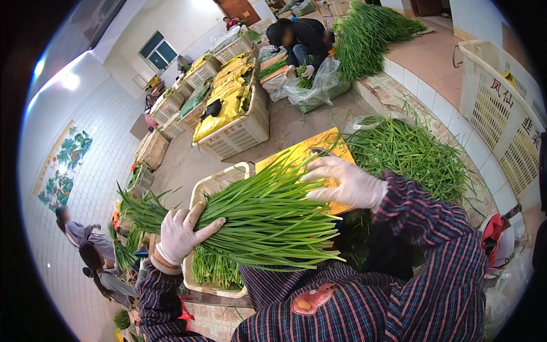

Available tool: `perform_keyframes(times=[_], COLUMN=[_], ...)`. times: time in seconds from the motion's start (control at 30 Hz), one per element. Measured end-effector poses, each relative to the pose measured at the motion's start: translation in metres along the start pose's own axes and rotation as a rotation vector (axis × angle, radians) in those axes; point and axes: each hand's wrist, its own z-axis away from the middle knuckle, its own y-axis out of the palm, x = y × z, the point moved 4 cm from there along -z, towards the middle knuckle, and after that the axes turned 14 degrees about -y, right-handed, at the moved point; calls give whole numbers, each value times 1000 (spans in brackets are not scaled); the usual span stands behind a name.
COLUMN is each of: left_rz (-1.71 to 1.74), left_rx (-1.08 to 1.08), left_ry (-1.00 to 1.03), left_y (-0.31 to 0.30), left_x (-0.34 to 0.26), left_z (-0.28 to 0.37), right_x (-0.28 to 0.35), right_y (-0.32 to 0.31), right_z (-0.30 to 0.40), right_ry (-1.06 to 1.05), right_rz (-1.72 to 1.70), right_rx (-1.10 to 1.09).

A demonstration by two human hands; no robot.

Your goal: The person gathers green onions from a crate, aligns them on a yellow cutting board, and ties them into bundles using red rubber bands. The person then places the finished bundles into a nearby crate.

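My left hand (183, 233), in a white glove, grips a large bunch of garlic chives (265, 213) near its left end. The loose leaf ends fan out to the right, in front of my body. Close to the upper right part of this fan, my right hand (346, 181), also gloved, has its fingers spread. Behind its fingers is a yellow board (282, 156), with a dark curved object (322, 151) on it, partly hidden. Below the bunch stands a white plastic crate (235, 293) holding more chives (216, 267).
A heap of loose green leaves (410, 158) lies to the right, beside a tiled step (448, 117). Crates with yellow covers (230, 98) stand ahead. A crouching person (305, 42) handles greens near a tall chive pile (369, 36). Other people (107, 273) are at left.
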Motion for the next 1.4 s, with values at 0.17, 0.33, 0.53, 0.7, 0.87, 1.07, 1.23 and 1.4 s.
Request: perform_keyframes(times=[0.17, 0.33, 0.53, 0.7, 0.87, 1.07, 1.23, 1.4], left_rz=[36, 80, 49, 65, 36, 0, 47, 115], left_rx=[-4, -7, -17, -5, 37, 18, -25, -4], left_ry=[20, 41, 12, -2, 5, 20, 128, 106], left_y=[-1, 7, 20, 29, 28, 24, 21, 30], left_x=[-1, -5, -6, -2, -5, -5, -29, -38], left_z=[-10, -8, 0, -5, -10, -7, -19, -23], right_x=[-7, 1, -53, -65, 47, 31, 33, 31], right_y=[20, 9, -56, -90, -5, 32, 3, -6], right_z=[-14, -5, 73, 122, 17, 1, 22, 43], right_ry=[281, -169, -254, 512, -52, -265, -342, -360], right_rz=[-353, 473, 903, 1000, 589, 756, 869, 880], right_rx=[-190, -161, -150, 156, -158, -111, -22, 1])
